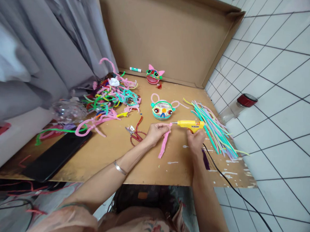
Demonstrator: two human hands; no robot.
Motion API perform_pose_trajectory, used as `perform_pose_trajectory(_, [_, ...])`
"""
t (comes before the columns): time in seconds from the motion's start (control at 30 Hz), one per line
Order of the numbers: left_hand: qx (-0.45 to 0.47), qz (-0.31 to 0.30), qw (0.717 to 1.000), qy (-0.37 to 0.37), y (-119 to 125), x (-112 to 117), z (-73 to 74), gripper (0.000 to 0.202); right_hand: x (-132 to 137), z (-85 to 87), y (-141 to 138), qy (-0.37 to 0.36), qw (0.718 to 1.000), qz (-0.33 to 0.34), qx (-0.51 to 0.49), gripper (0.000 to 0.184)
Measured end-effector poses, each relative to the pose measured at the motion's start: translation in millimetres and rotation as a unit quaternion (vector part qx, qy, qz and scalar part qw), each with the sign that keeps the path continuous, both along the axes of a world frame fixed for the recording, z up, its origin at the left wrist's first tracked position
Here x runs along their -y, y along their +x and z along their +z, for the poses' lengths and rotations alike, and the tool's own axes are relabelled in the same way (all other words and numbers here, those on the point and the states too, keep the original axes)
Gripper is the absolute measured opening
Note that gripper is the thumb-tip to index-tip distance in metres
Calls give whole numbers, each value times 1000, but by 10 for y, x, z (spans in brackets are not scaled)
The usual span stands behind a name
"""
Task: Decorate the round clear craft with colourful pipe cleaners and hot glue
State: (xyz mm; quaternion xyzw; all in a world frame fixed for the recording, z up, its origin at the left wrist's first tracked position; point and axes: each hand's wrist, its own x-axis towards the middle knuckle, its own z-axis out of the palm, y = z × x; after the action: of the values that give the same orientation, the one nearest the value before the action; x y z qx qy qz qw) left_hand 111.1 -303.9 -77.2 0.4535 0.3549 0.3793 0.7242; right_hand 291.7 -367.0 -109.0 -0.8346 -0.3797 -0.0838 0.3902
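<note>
Between the fingers of my left hand [157, 133] is the upper end of a pink pipe-cleaner strip [163, 146], which hangs down toward the table. My right hand [196, 139] is wrapped round the handle of a yellow glue gun [189, 124]. Its nozzle points left and meets, or nearly meets, the strip's top end. Just beyond my hands sits a round face ornament [162, 111] with big eyes, a green rim and pink loops on top. Red-handled scissors [136, 136] lie left of my left hand, partly hidden by it.
Bundled straight pipe cleaners [214, 130] lie on the right, near a red-lidded jar [238, 107]. A tangled pile of pipe cleaners [114, 96] and a black tray-like slab [59, 154] occupy the left. A finished-looking pink-eared face [153, 75] stands before the cardboard [165, 36]. The black cord [234, 185] trails right.
</note>
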Motion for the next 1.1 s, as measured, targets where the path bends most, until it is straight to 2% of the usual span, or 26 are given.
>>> perform_pose_trajectory(0.1, [-6,1,1000,-1,1,-6,-7,30,1,-7,-1,9,1000,10,10,19])
perform_pose_trajectory(0.27, [-4,0,1000,4,-4,-7,-7,30,-4,-12,5,24,1000,-10,17,18])
perform_pose_trajectory(0.47, [-4,5,1000,3,-7,-7,6,26,0,9,-30,11,1000,10,10,19])
perform_pose_trajectory(0.6, [0,8,1000,7,-7,-8,-4,28,5,24,-18,12,1000,-18,4,19])
perform_pose_trajectory(0.77, [4,7,1000,1,2,-11,-13,26,1,15,-5,2,1000,15,3,18])
perform_pose_trajectory(0.93, [5,11,1000,-3,5,-7,2,25,0,18,-8,12,1000,-5,3,17])
perform_pose_trajectory(1.1, [5,10,1000,-3,6,-2,18,24,-5,15,-40,9,1000,6,-2,18])
